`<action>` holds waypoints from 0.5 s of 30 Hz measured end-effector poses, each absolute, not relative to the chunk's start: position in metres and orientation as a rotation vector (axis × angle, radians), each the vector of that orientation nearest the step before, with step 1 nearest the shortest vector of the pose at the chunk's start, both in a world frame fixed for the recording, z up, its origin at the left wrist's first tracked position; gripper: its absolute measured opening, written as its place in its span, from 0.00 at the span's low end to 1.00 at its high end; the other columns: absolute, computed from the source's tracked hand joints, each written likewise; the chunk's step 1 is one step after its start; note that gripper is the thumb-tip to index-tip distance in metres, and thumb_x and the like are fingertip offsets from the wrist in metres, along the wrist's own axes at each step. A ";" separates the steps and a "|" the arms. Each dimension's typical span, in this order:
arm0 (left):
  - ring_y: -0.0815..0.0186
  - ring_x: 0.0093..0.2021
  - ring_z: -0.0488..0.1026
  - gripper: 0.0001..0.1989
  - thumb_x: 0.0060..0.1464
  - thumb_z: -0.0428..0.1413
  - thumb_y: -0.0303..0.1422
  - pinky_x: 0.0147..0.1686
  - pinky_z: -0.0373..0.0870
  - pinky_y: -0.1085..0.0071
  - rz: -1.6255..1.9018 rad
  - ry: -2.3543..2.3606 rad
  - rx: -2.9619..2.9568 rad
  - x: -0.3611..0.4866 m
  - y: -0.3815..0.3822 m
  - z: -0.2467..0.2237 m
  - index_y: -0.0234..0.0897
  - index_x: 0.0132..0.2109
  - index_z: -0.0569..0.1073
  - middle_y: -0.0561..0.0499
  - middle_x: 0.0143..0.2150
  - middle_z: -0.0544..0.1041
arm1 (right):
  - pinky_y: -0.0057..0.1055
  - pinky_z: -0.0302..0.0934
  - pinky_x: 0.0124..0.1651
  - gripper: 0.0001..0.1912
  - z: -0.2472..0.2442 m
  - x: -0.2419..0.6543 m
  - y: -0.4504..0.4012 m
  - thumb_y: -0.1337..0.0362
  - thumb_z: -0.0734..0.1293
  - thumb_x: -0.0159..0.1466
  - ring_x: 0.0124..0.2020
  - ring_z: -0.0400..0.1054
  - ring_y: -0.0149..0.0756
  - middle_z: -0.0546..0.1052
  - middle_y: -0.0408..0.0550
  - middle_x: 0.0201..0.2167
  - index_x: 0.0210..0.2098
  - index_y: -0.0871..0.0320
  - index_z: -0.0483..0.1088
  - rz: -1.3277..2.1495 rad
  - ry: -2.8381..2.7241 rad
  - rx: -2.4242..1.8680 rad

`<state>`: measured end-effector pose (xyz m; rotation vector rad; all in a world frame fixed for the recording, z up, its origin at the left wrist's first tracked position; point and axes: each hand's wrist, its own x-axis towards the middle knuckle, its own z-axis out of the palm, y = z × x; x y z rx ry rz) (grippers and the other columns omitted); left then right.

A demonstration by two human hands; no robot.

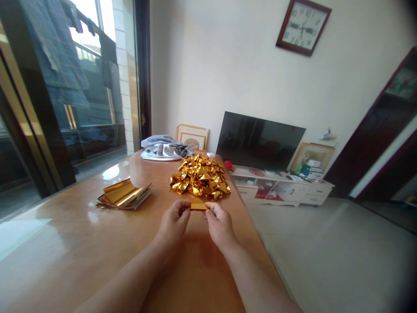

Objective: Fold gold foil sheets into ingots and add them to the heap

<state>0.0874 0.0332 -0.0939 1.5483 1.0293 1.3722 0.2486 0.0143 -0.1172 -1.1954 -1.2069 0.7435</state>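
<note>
Folded gold foil piece (198, 204) grasped between fingers of left hand (176, 216) and right hand (217, 219), cabinet (301, 193) beyond.

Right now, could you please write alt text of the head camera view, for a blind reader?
Left hand and right hand hold a folded piece of gold foil paper above a glossy wooden table. Beyond is a pile of folded gold pieces; to the left, a stack of gold sheets.
</note>
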 end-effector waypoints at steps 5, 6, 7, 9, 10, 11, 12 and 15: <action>0.65 0.35 0.75 0.20 0.50 0.62 0.37 0.38 0.70 0.69 1.325 0.979 1.315 0.089 0.035 -0.099 0.33 0.49 0.74 0.47 0.41 0.80 | 0.37 0.69 0.49 0.20 -0.115 0.247 0.013 0.61 0.65 0.62 0.45 0.75 0.41 0.80 0.49 0.48 0.53 0.53 0.74 0.734 -1.200 -1.168; 0.65 0.35 0.75 0.20 0.50 0.62 0.37 0.37 0.70 0.69 1.303 0.978 1.291 0.089 0.036 -0.100 0.33 0.49 0.75 0.46 0.41 0.81 | 0.38 0.70 0.49 0.20 -0.115 0.247 0.013 0.61 0.65 0.62 0.45 0.75 0.42 0.80 0.49 0.48 0.54 0.53 0.74 0.736 -1.204 -1.174; 0.66 0.35 0.75 0.21 0.50 0.62 0.38 0.37 0.69 0.69 1.283 0.977 1.272 0.088 0.036 -0.101 0.32 0.49 0.76 0.46 0.40 0.81 | 0.38 0.70 0.49 0.20 -0.115 0.248 0.013 0.61 0.65 0.63 0.45 0.75 0.42 0.80 0.50 0.47 0.54 0.53 0.75 0.736 -1.212 -1.187; 0.66 0.35 0.75 0.21 0.49 0.63 0.37 0.38 0.69 0.70 1.257 0.966 1.247 0.088 0.037 -0.103 0.31 0.49 0.77 0.46 0.39 0.81 | 0.39 0.70 0.48 0.20 -0.116 0.248 0.012 0.61 0.64 0.63 0.43 0.76 0.43 0.81 0.50 0.45 0.53 0.54 0.76 0.729 -1.230 -1.219; 0.66 0.35 0.75 0.21 0.48 0.64 0.36 0.39 0.70 0.69 1.253 0.963 1.236 0.088 0.038 -0.104 0.31 0.49 0.78 0.46 0.39 0.81 | 0.40 0.70 0.48 0.20 -0.116 0.248 0.012 0.61 0.65 0.63 0.42 0.76 0.44 0.81 0.50 0.45 0.53 0.53 0.76 0.720 -1.236 -1.227; 0.66 0.36 0.75 0.21 0.47 0.64 0.36 0.40 0.70 0.69 1.253 0.964 1.225 0.088 0.039 -0.105 0.31 0.49 0.78 0.46 0.39 0.81 | 0.40 0.70 0.49 0.20 -0.117 0.248 0.012 0.61 0.65 0.63 0.43 0.76 0.44 0.81 0.50 0.45 0.53 0.53 0.76 0.707 -1.237 -1.227; 0.65 0.36 0.76 0.22 0.46 0.65 0.36 0.40 0.70 0.69 1.256 0.968 1.213 0.088 0.039 -0.105 0.31 0.49 0.79 0.46 0.39 0.82 | 0.41 0.70 0.49 0.20 -0.117 0.248 0.012 0.62 0.66 0.62 0.44 0.76 0.45 0.81 0.49 0.46 0.53 0.52 0.77 0.692 -1.238 -1.225; 0.64 0.37 0.77 0.22 0.44 0.67 0.36 0.41 0.72 0.67 1.274 0.984 1.188 0.088 0.041 -0.107 0.32 0.48 0.80 0.46 0.39 0.82 | 0.42 0.69 0.51 0.19 -0.119 0.249 0.013 0.62 0.66 0.62 0.46 0.75 0.47 0.81 0.49 0.46 0.52 0.50 0.77 0.662 -1.260 -1.223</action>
